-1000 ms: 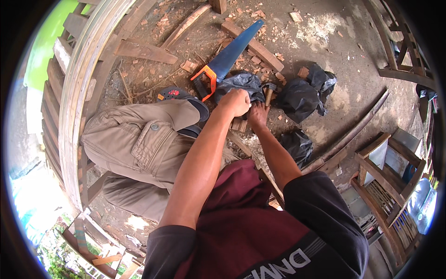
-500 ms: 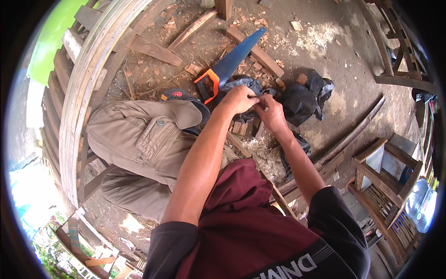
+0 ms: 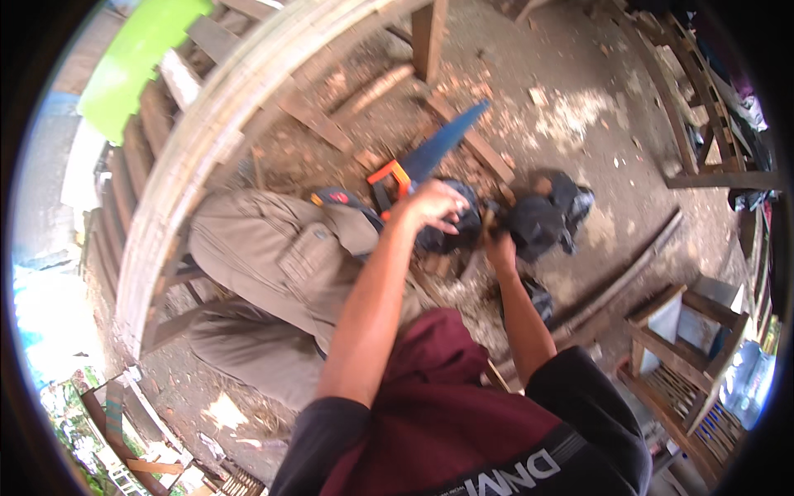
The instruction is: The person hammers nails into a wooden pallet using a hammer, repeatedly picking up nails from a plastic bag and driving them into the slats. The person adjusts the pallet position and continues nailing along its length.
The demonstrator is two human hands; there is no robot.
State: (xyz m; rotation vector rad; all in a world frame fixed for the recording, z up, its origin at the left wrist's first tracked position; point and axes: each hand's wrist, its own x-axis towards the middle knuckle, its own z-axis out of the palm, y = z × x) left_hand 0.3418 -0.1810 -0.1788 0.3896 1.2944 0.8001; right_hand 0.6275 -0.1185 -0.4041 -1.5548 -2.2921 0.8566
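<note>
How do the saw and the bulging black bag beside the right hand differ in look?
The saw has a blue blade and orange handle; the black bag is dark overall. The saw is long and tapering; the black bag is rounded and crumpled. Both lie low, near the ground.

Both your arms [image 3: 368,310] are stretched up to mid-frame!
Your left hand [image 3: 437,207] sits at centre, fingers half-curled and parted; your right hand [image 3: 499,247], lower and rightward, is shadowed and blurred.
</note>
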